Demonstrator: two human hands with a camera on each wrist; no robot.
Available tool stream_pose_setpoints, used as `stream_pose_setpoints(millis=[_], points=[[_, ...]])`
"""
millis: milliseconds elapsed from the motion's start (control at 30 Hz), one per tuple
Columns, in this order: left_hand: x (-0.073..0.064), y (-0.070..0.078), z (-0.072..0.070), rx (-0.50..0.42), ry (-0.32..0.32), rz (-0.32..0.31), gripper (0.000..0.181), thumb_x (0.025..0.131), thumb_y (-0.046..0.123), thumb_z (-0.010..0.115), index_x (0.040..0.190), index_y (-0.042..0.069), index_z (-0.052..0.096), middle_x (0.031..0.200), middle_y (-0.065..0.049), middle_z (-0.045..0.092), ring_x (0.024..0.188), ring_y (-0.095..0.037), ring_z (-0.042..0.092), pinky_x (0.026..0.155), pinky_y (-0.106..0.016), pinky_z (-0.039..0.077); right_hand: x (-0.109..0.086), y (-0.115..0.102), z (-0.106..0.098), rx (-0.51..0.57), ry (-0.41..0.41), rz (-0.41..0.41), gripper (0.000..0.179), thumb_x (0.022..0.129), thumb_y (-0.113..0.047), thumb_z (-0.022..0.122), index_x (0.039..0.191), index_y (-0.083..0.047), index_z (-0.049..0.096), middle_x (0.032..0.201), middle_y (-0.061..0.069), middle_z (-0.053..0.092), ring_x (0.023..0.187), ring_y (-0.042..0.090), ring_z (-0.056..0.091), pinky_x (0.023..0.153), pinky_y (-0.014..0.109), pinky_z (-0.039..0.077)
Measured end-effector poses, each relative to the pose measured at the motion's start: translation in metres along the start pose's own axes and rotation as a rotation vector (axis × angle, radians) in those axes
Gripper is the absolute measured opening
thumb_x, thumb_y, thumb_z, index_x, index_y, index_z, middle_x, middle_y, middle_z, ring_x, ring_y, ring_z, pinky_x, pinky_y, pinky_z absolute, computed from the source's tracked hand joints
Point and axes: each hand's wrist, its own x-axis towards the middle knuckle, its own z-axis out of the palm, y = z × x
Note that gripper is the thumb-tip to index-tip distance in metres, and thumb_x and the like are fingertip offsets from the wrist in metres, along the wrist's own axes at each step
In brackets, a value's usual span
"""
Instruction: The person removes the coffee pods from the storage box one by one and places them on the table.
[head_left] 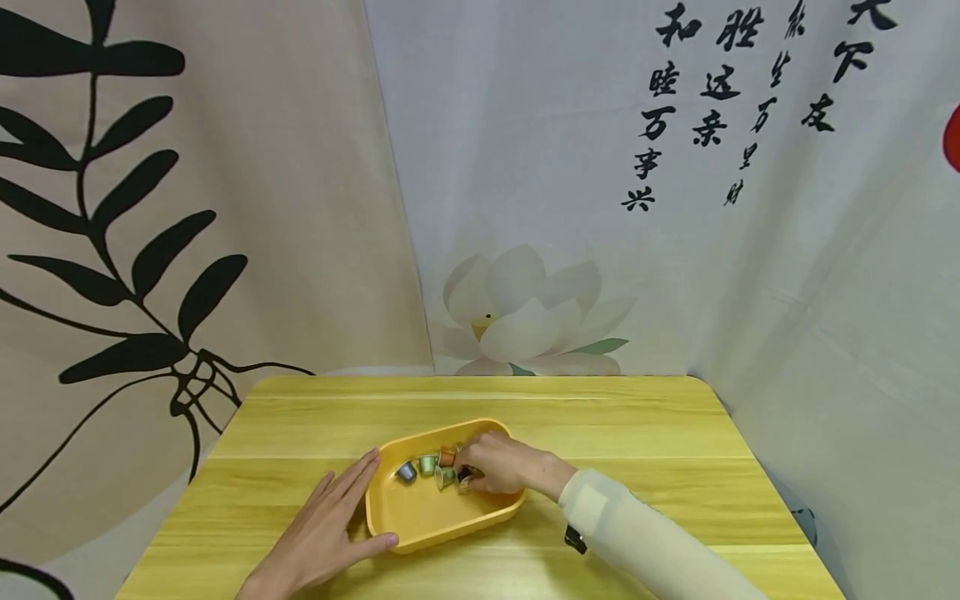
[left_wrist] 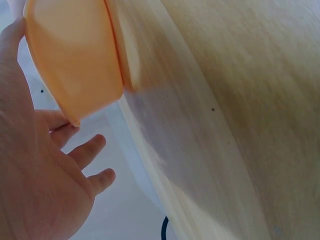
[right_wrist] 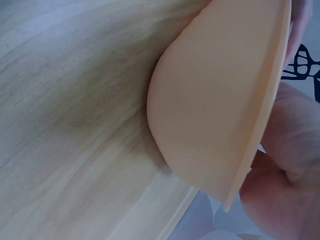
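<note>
A yellow tray (head_left: 427, 523) with raised sides stands on the table, and small coffee capsules lie in it. In the head view a blue capsule (head_left: 407, 472), a green capsule (head_left: 427, 465) and an orange one (head_left: 447, 457) sit left of my right hand (head_left: 495, 462). That hand reaches over the tray's right side, its curled finger and thumb around a dark capsule (head_left: 464, 474), mostly hidden. A pale green capsule (head_left: 444, 477) lies right beside it. My left hand (head_left: 322, 521) rests against the tray's left rim, fingers extended and thumb spread toward the front corner.
The tray stands on a yellow wood-grain table (head_left: 637, 433). Behind the table hangs a pale cloth (head_left: 540, 167) with dark writing and a printed flower. A dark leaf print (head_left: 142, 258) covers the cloth at the left.
</note>
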Motion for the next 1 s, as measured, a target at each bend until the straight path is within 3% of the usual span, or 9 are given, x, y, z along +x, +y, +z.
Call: stream_pose_setpoints(millis=[200,367,500,600,867,1000], points=[[0.001,0.001,-0.001,-0.002,-0.001,-0.002,0.118,0.093,0.082,0.076,0.178,0.011,0.035,0.187,-0.008,0.033,0.165,-0.041,0.049,0.133,-0.077,0.035,-0.003,0.000,-0.004,0.037,0.009,0.011,0.027,0.103,-0.027,0.086,0.129,-0.018,0.085,0.112,-0.007,0.084,0.081,0.000,0.056,0.076,0.014,0.050],[0.002,0.001,-0.001,-0.008,-0.001,-0.002,0.118,0.093,0.081,0.076,0.178,0.010,0.035,0.188,-0.008,0.032,0.165,-0.041,0.049,0.133,-0.078,0.035,-0.006,0.001,-0.013,0.119,0.044,0.008,0.024,0.104,-0.021,0.085,0.126,-0.014,0.085,0.106,-0.004,0.083,0.083,0.009,0.067,0.075,0.015,0.050],[0.002,0.000,-0.001,-0.006,0.003,0.003,0.118,0.093,0.080,0.076,0.178,0.009,0.035,0.187,-0.008,0.032,0.164,-0.042,0.050,0.132,-0.079,0.036,-0.010,0.004,-0.018,0.182,0.051,0.016,0.023,0.105,-0.016,0.083,0.127,-0.011,0.085,0.118,-0.001,0.085,0.106,0.012,0.077,0.094,0.019,0.062],[0.002,0.000,-0.001,-0.004,0.008,0.006,0.118,0.093,0.080,0.076,0.178,0.010,0.035,0.187,-0.009,0.033,0.164,-0.041,0.050,0.131,-0.079,0.036,-0.013,0.006,-0.022,0.225,0.054,0.034,0.027,0.106,-0.018,0.081,0.132,-0.010,0.084,0.130,0.002,0.084,0.120,0.015,0.078,0.108,0.029,0.065],[0.001,0.001,-0.002,-0.009,-0.001,-0.001,0.118,0.093,0.079,0.077,0.178,0.010,0.034,0.187,-0.010,0.033,0.163,-0.043,0.050,0.131,-0.080,0.036,-0.027,0.010,-0.031,0.349,0.121,0.038,0.025,0.108,-0.018,0.078,0.131,-0.008,0.082,0.124,0.003,0.083,0.112,0.020,0.079,0.103,0.041,0.069],[0.000,0.001,-0.001,-0.017,-0.004,-0.005,0.118,0.093,0.079,0.077,0.178,0.010,0.034,0.187,-0.011,0.033,0.163,-0.043,0.050,0.132,-0.079,0.035,-0.035,0.012,-0.035,0.380,0.174,0.039,0.022,0.108,-0.019,0.078,0.127,-0.010,0.083,0.118,0.000,0.082,0.105,0.011,0.078,0.102,0.041,0.069]])
